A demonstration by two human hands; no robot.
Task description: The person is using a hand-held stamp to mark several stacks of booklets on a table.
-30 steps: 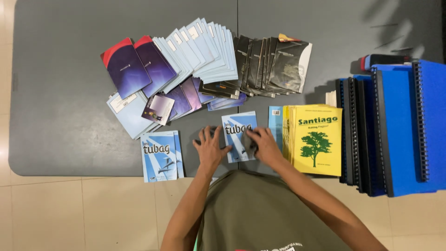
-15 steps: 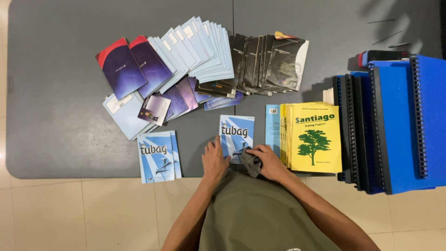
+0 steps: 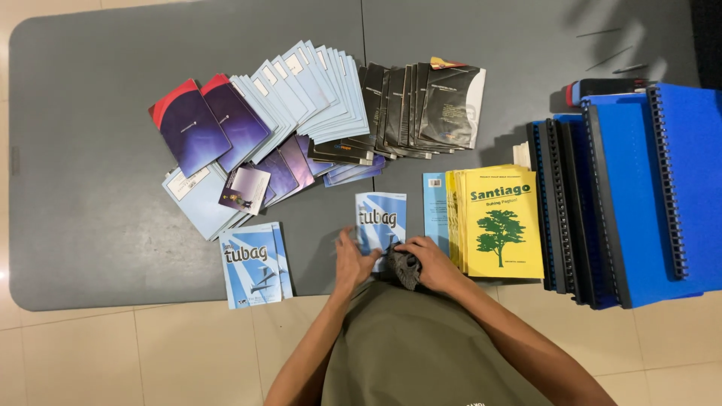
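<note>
A light blue booklet with a sailboat picture (image 3: 380,223) lies flat on the grey table (image 3: 90,188) in front of me. My left hand (image 3: 350,263) rests on its lower left corner with fingers spread. Closed on a dark grey cloth (image 3: 406,268), my right hand (image 3: 430,263) sits at the booklet's lower right corner. A second stack of the same blue booklets (image 3: 254,263) lies to the left near the table's front edge.
Yellow booklets with a green tree (image 3: 500,223) are stacked to the right, beside blue spiral-bound books (image 3: 639,195). Fanned rows of purple (image 3: 203,124), pale blue (image 3: 316,90) and black (image 3: 421,105) booklets cover the table's far middle. Beige floor tiles lie below.
Both hands have slid toward me, from the middle of the blue booklet to its lower corners. The dark cloth now shows bunched in my right hand.
</note>
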